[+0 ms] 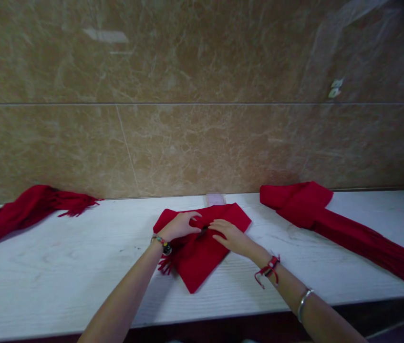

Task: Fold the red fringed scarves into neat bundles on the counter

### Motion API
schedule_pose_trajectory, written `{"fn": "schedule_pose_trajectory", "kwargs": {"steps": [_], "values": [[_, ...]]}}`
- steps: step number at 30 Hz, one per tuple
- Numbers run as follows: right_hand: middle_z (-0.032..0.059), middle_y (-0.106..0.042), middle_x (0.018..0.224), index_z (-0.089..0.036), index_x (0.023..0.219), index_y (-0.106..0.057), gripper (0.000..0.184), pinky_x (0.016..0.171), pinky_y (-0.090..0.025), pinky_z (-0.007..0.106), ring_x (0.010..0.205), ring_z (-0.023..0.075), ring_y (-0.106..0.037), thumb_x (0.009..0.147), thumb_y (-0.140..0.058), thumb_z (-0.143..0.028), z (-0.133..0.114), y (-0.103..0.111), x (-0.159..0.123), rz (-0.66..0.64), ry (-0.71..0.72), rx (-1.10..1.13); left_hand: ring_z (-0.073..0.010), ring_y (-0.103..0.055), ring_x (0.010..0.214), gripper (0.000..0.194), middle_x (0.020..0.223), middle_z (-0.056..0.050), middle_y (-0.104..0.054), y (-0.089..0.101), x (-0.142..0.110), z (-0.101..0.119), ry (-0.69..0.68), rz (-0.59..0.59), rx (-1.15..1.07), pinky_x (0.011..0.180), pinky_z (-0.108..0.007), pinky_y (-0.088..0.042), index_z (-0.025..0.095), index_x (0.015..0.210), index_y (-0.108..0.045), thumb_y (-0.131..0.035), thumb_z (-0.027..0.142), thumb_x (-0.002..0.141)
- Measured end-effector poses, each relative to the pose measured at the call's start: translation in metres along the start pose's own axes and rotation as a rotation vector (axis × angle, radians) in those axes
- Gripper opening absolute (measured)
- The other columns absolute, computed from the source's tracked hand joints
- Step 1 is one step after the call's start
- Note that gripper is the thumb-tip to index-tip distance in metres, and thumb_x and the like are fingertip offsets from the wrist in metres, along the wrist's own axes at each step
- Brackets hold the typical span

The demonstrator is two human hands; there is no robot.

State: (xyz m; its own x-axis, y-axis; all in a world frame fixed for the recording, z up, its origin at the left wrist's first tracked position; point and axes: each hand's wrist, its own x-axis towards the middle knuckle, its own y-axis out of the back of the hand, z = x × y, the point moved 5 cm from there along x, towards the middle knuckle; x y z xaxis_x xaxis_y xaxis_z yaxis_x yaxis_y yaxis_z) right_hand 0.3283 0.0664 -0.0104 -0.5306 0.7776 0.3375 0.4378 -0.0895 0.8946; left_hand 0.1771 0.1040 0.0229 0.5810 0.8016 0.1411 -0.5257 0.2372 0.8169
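A red fringed scarf lies folded on the white tabletop in front of me, with one corner pointing toward me. Its fringe pokes out at the lower left, and a small dark gap shows in the cloth between my hands. On the scarf's left part rests my left hand, fingers curved and thumb apart from them. My right hand lies over the right part with its fingers stretched out toward the left hand. Both hands touch the cloth, and neither visibly grips it.
Another red scarf lies at the far left. A third red scarf is crossed over itself at the right, its fringed end trailing to the table's edge. A small clear packet sits by the brown marbled wall behind the white table.
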Motion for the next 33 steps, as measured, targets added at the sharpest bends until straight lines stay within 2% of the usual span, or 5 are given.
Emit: {"fn": "schedule_pose_trajectory", "kwargs": {"steps": [6, 18, 22, 28, 33], "values": [[0.0082, -0.060, 0.100, -0.017, 0.104, -0.059, 0.026, 0.101, -0.022, 0.043, 0.100, 0.0196, -0.051, 0.080, -0.050, -0.020, -0.003, 0.004, 0.018, -0.119, 0.046, -0.145, -0.0159, -0.058, 0.088, 0.029, 0.097, -0.004, -0.064, 0.009, -0.007, -0.017, -0.003, 0.029, -0.137, 0.080, -0.027, -0.044, 0.017, 0.096, -0.057, -0.059, 0.028, 0.070], [0.0037, -0.062, 0.092, -0.021, 0.093, -0.064, 0.025, 0.101, -0.024, 0.038, 0.092, 0.0161, -0.053, 0.083, -0.042, -0.015, 0.003, 0.018, 0.015, -0.135, 0.150, 0.046, -0.0154, -0.056, 0.073, 0.022, 0.082, -0.001, -0.060, 0.008, -0.013, -0.014, 0.046, 0.079, -0.087, 0.068, -0.027, -0.044, 0.018, 0.084, -0.050, -0.060, 0.032, 0.070], [0.0040, -0.063, 0.088, -0.020, 0.090, -0.065, 0.023, 0.100, -0.026, 0.039, 0.088, 0.0159, -0.055, 0.083, -0.043, -0.016, 0.001, 0.028, 0.016, -0.028, 0.172, 0.070, -0.0156, -0.056, 0.077, 0.022, 0.082, -0.001, -0.059, 0.009, -0.012, -0.016, 0.061, 0.132, -0.154, 0.073, -0.029, -0.044, 0.018, 0.082, -0.047, -0.061, 0.030, 0.069], [0.0041, -0.063, 0.080, -0.017, 0.083, -0.064, 0.016, 0.098, -0.029, 0.041, 0.080, 0.0153, -0.057, 0.080, -0.049, -0.012, 0.002, 0.032, 0.016, 0.147, 0.267, 0.176, -0.0149, -0.056, 0.088, 0.021, 0.092, -0.003, -0.058, -0.003, -0.013, -0.005, -0.028, -0.035, -0.339, 0.080, -0.030, -0.043, 0.018, 0.091, -0.047, -0.054, 0.019, 0.072], [0.0032, -0.063, 0.083, -0.019, 0.085, -0.062, 0.016, 0.094, -0.035, 0.038, 0.082, 0.0151, -0.056, 0.082, -0.047, -0.013, 0.005, 0.035, 0.016, 0.249, 0.259, 0.232, -0.0149, -0.055, 0.082, 0.025, 0.083, -0.001, -0.055, -0.003, -0.010, -0.012, 0.043, 0.204, -0.336, 0.076, -0.031, -0.046, 0.018, 0.084, -0.046, -0.061, 0.017, 0.064]]}}
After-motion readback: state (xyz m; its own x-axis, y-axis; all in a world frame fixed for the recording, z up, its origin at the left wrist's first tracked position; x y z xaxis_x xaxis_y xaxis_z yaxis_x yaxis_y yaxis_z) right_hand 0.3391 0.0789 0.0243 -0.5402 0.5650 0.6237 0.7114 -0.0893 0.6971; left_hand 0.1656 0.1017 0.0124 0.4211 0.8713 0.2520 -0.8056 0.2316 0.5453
